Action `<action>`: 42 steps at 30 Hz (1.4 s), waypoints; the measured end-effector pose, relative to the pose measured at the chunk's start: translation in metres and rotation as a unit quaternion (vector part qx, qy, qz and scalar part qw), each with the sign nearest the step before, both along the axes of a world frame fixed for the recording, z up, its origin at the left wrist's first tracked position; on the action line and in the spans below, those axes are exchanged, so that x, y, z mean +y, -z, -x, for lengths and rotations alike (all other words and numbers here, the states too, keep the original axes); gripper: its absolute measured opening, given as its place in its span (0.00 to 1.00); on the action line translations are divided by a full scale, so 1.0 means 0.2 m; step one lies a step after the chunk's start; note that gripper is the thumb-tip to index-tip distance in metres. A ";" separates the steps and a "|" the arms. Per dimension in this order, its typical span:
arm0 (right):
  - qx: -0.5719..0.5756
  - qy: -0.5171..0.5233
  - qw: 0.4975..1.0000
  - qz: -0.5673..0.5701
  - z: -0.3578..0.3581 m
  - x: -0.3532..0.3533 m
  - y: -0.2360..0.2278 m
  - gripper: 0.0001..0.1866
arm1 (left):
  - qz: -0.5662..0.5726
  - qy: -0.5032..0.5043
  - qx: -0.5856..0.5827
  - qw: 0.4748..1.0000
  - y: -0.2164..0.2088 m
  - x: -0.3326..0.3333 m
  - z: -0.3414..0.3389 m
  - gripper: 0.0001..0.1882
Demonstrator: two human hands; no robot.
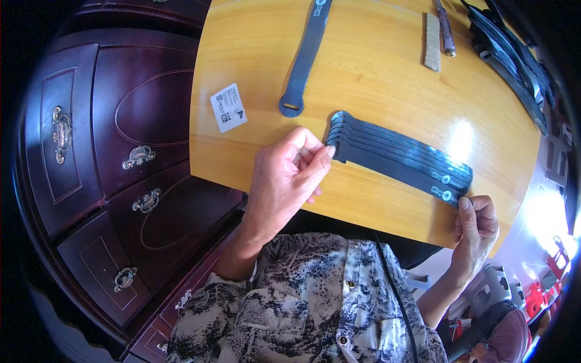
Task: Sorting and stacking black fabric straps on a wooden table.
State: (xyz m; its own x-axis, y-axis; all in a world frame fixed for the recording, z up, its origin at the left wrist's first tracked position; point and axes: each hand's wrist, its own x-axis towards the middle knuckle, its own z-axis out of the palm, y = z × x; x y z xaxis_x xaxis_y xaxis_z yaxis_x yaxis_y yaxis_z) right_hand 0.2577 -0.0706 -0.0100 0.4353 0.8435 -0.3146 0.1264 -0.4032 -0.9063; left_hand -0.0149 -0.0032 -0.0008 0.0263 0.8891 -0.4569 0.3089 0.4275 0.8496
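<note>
Several flat black straps with pale printing lie overlapped in a fanned row (399,140) on the yellow wooden table (375,48). Along the row's near side runs the front strap (387,172), stretched out straight. My left hand (284,169) pinches at its left end, thumb against forefinger. At the opposite end my right hand (475,233) has thumb and fingers closed on the strap's corner. A single dark strap (305,60) with a slotted, rounded end lies apart, beyond my left hand. Left of that strap is a white printed label (229,115).
A flat greyish-brown strip (431,42) and a slim dark-handled tool (446,30) lie at the far right. Beside them is a heap of black straps (511,66). Dark red drawers (139,109) with metal handles stand left. At lower right sits another person (511,339).
</note>
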 end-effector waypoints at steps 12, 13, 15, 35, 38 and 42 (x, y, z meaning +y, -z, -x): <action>0.015 0.020 0.999 0.029 0.00 0.00 -0.03 0.11 | 0.027 0.004 0.052 0.998 -0.04 0.02 -0.05 0.11; 0.010 0.025 0.999 0.030 0.00 0.00 -0.02 0.11 | 0.033 0.002 0.055 0.998 -0.04 0.02 -0.05 0.11; 0.011 0.012 1.000 0.019 -0.01 0.00 -0.01 0.09 | 0.030 0.008 0.049 0.998 -0.03 0.02 -0.05 0.11; 0.030 0.000 0.999 0.020 -0.03 0.03 -0.04 0.07 | 0.035 -0.009 0.088 0.995 -0.03 0.01 -0.07 0.11; 0.024 0.007 0.999 0.022 -0.02 0.04 -0.04 0.07 | 0.034 -0.008 0.092 0.995 -0.04 0.01 -0.07 0.11; 0.029 0.010 0.999 0.029 -0.02 0.05 -0.04 0.07 | 0.029 -0.003 0.100 0.995 -0.04 0.02 -0.07 0.11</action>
